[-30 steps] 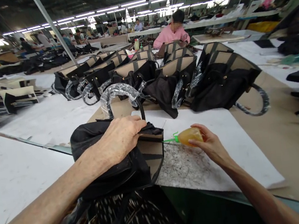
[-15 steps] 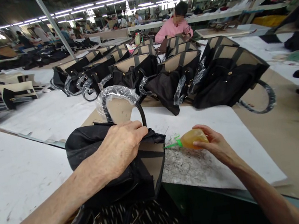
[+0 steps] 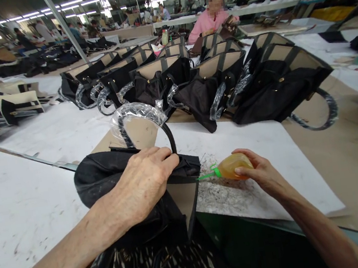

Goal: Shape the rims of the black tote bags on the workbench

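My left hand (image 3: 152, 171) is closed on the upper edge of a black handbag (image 3: 101, 173), near the foot of its handle (image 3: 137, 108), which is wrapped in clear plastic. The bag lies tilted at the table's front edge, its beige-lined opening facing right. In my right hand (image 3: 260, 171) is a squeeze bottle (image 3: 236, 166) of amber liquid, held on its side between thumb and fingers. Its thin green nozzle (image 3: 207, 175) points left, with the tip at the rim of the bag's opening. Whether liquid comes out I cannot make out.
Several black handbags (image 3: 192, 87) with plastic-wrapped handles stand in rows behind. A smudged white sheet (image 3: 292, 180) lies over brown board on the right. Pale cut pieces (image 3: 18, 103) sit at far left. Across the table is a person in pink (image 3: 208, 23).
The nozzle tip has shifted slightly along the bag's rim, and the bag's upper edge has come down a little over the opening. Both hands keep their grip. The camera view has shifted slightly.
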A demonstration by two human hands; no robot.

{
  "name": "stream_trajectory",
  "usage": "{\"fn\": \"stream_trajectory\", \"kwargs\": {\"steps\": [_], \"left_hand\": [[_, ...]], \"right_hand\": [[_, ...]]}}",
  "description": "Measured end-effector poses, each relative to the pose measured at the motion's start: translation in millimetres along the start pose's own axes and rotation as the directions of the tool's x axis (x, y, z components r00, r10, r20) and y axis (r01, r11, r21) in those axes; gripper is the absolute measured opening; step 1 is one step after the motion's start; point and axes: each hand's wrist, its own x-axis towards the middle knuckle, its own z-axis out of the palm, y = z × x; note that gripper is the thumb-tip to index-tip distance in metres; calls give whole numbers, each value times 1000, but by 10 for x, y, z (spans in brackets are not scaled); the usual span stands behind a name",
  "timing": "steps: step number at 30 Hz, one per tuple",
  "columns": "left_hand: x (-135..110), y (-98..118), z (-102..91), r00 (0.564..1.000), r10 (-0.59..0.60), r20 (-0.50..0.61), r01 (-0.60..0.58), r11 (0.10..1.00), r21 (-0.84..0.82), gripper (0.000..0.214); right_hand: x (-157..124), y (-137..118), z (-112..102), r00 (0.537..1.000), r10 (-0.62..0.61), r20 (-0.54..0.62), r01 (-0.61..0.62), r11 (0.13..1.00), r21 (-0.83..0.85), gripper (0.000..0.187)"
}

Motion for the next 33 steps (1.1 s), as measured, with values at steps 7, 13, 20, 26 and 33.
{"fn": "stream_trajectory", "kwargs": {"steps": [7, 13, 20, 26, 33], "left_hand": [[-19, 25, -10, 1000, -8, 22, 9, 1000, -9, 29], [-43, 28, 4, 1000, 1, 18, 0, 1000, -7, 29], [-67, 34, 12, 1000, 3, 20, -3, 1000, -6, 29], [-88, 50, 27, 1000, 1, 26, -1, 1000, -9, 27], [-100, 68, 14, 999, -12, 43, 13, 1000, -22, 25]], "right_hand": [[-11, -1, 7, 999, 50, 12, -50, 998, 24, 53], [-35, -46, 32, 995, 100, -16, -98, 990, 104, 52], [-54, -98, 33, 994, 103, 29, -104, 992, 69, 53], [-99, -195, 42, 993, 83, 85, -90, 993, 71, 51], [-198, -335, 70, 991, 71, 112, -78, 995, 56, 49]]}}
